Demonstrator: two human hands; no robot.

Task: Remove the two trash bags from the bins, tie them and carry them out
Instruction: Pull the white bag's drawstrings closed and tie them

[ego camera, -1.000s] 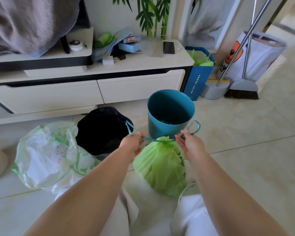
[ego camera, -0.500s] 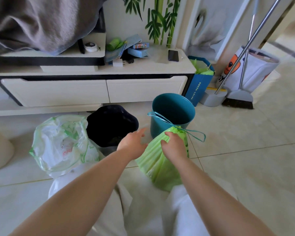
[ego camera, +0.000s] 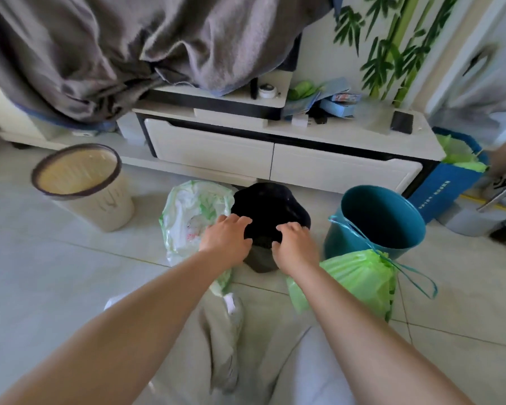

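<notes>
Touching the black bag's point(ego camera: 269, 206) near rim, left hand point(ego camera: 227, 238) and right hand point(ego camera: 294, 244) lie loosely spread.

Right hand point(ego camera: 295, 244) curls its fingertips over the black bag point(ego camera: 270, 211) rim and out of sight, so there's no judging its hold, while the left forearm point(ego camera: 164, 296) covers the white bag point(ego camera: 187, 217) at its near corner. Grey cloth point(ego camera: 114, 48) runs off the top and left edges, burying whatever it drapes. On the cabinet point(ego camera: 348, 135) the boxes point(ego camera: 338, 102) are a smear with unreadable labels, and the blue bag point(ego camera: 447, 185) print is too small to read.
</notes>
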